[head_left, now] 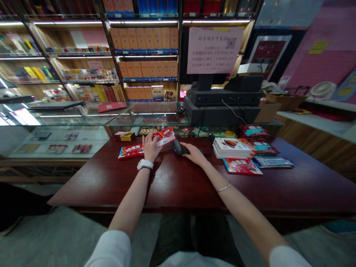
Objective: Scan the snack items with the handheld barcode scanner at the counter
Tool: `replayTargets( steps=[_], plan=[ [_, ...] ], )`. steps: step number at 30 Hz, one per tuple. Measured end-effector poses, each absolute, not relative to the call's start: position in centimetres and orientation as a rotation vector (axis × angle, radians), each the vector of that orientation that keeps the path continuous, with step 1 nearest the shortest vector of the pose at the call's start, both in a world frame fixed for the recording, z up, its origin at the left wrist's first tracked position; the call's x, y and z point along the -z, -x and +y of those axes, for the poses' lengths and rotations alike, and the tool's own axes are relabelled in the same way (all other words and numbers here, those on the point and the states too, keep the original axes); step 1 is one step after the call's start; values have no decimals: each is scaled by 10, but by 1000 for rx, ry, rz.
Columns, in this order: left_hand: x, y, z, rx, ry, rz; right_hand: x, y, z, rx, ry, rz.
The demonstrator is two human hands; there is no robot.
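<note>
My left hand [151,146] grips a red snack packet [166,136], tilted up so that its white barcode panel shows. Under and beside that hand, a second red snack packet [130,151] lies flat on the dark wooden table [178,185]. My right hand [194,154] is closed around the handle of a black barcode scanner [178,147], whose small blue light is lit. The scanner's head is close to the right end of the held packet; whether they touch I cannot tell.
To the right lie white boxes [232,147], a red packet [241,166], blue-white packets [274,162] and dark red bags [261,147]. Small red-yellow packs [124,136] sit at the left. Behind stand a glass display case [150,109] and a cash register [222,104].
</note>
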State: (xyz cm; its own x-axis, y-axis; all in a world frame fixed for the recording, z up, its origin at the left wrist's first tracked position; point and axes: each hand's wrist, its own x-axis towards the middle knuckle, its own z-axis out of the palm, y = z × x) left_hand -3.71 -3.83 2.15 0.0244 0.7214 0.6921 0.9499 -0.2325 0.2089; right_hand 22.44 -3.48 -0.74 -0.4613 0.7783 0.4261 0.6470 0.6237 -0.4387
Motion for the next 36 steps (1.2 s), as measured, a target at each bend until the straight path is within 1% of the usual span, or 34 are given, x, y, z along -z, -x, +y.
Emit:
replayTargets(
  steps=[8, 15, 22, 36],
  plan=[
    [-20, 38, -38, 1107, 1984, -1689, 10, -225, -38, -225, 1080, -2264],
    [-31, 24, -43, 1256, 2102, -1606, 2, -239, -35, -341, 996, -1935],
    [-36, 2, -55, 1170, 2355, -1336, -12, -264, -31, -257, 1003, -1888],
    [-40, -7, -62, 1109, 2580, -1314, -17, -263, -41, -642, 823, -1895]
  ],
)
